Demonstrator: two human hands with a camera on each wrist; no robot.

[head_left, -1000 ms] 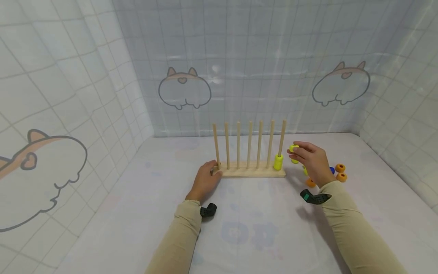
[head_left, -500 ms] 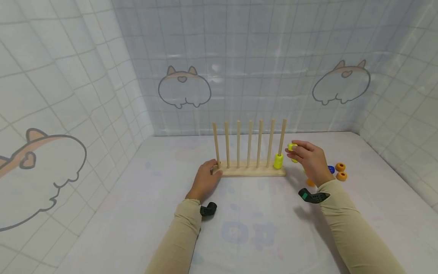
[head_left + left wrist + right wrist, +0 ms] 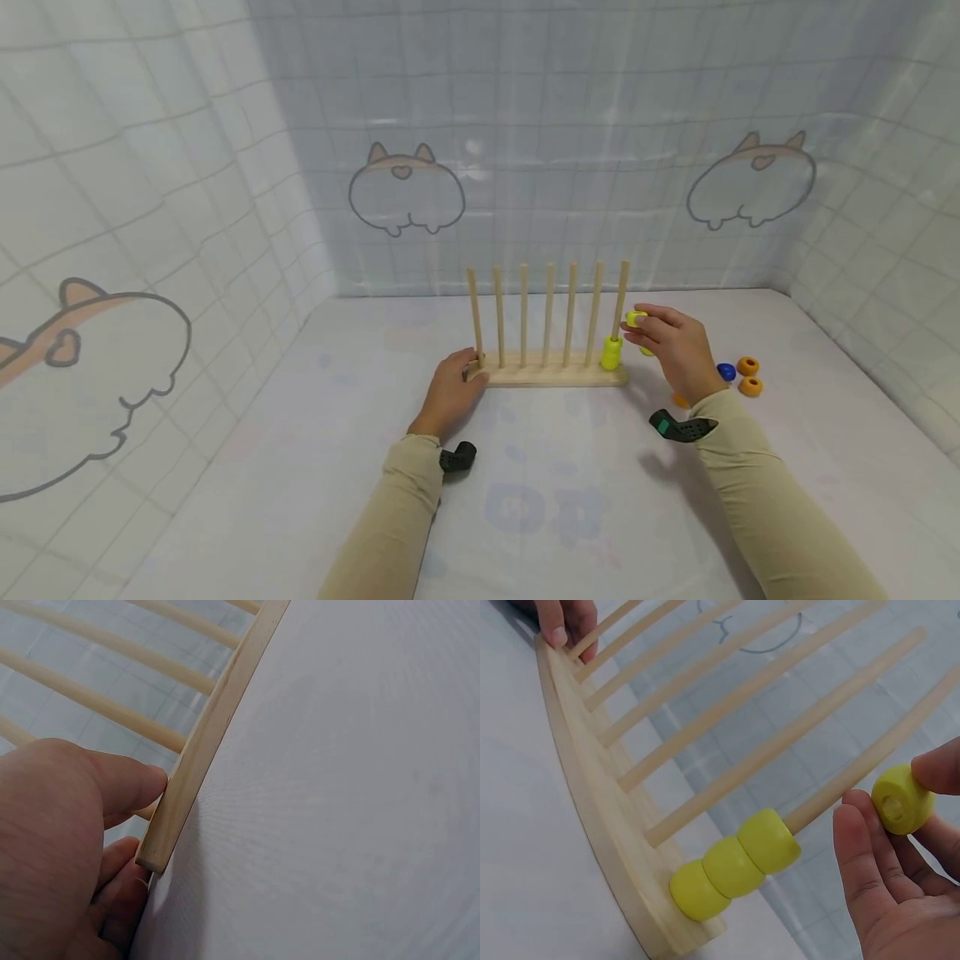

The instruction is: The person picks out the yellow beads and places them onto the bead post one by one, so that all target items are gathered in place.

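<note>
A wooden peg rack [image 3: 555, 377] stands upright on the table, several pegs in a row along its base. Three yellow beads [image 3: 735, 866] are stacked at the foot of its rightmost peg. At the rack's left end my left hand [image 3: 448, 392] grips the base, thumb on the front edge, other fingers round the end. My right hand [image 3: 678, 350] pinches another yellow bead [image 3: 904, 799] between thumb and fingers, its hole showing in the right wrist view. That bead is held close to the right of the rightmost peg, off the peg.
Right of the rack lie a blue bead [image 3: 726, 372], two orange beads [image 3: 750, 386] and a further orange bead [image 3: 680, 401] partly hidden by the right hand. A loose yellow bead [image 3: 647, 351] shows just under that hand's fingers. Tile-patterned walls [image 3: 570, 167] enclose the table.
My right hand has moved slightly left with the yellow bead, nearer the rightmost peg. The left hand and the rack have stayed in place.
</note>
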